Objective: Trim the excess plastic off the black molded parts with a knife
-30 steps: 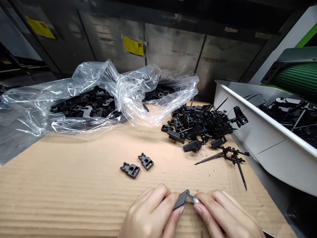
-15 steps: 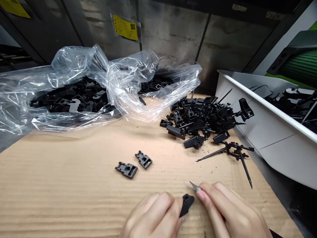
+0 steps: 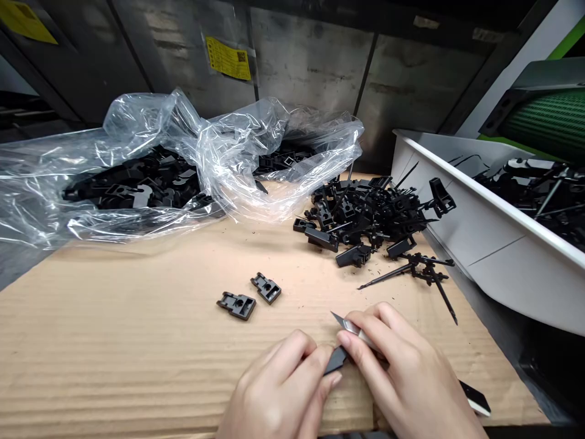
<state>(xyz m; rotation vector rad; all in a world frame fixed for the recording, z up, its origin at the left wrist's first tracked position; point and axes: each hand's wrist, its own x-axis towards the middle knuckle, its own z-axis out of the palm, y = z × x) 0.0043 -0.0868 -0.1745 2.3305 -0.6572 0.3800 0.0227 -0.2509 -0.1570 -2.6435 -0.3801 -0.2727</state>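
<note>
Black moulded plastic part (image 3: 336,360) is pinched in my left hand (image 3: 278,384), fingers closed on it, held low over the cardboard sheet (image 3: 137,317). My right hand (image 3: 406,372) has its fingers closed round a craft knife (image 3: 356,331), tip pointing forward and left. Change noted: half a second ago the blade stood apart from the part; now my hands have closed up and the steel sits just beside the part's upper end, so tool and workpiece meet at my fingertips. Two similar parts (image 3: 236,305) lie flat on the cardboard, ahead and left of my hands. Beyond them are a heap of black parts and runners (image 3: 365,216), a clear plastic bag (image 3: 214,164) holding more, and a white tray (image 3: 503,262).
</note>
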